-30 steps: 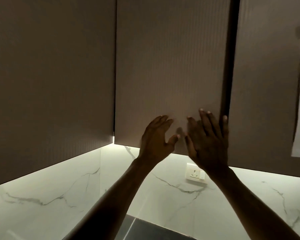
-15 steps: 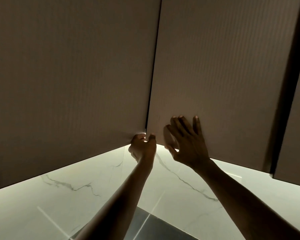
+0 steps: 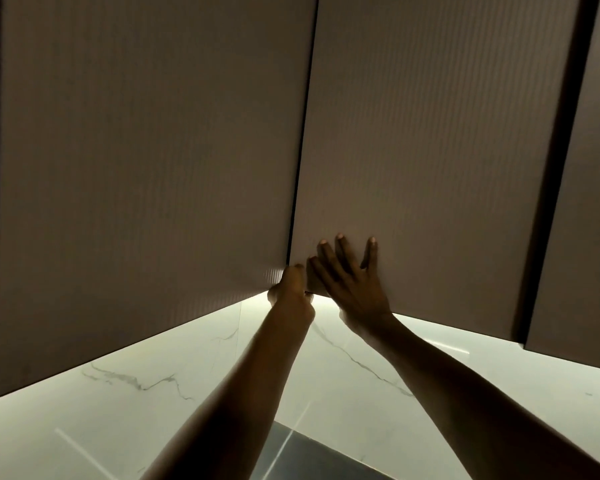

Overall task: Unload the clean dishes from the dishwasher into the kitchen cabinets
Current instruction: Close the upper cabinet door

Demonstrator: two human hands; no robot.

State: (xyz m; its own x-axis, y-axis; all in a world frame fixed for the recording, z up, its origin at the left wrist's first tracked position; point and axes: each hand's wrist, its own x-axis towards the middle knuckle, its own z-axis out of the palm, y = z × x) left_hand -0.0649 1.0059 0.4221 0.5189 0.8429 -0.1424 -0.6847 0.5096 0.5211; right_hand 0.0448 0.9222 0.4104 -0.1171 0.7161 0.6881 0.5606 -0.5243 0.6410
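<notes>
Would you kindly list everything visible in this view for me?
cabinet doors: at least three, brown and ribbed, overhead across the top.
marble wall: one, white with grey veins, lit, below the cabinets.
countertop: one patch, dark grey, bottom centre.
left hand: one, curled at the doors' lower edge by the seam.
right hand: one, fingers spread flat on the middle door.
</notes>
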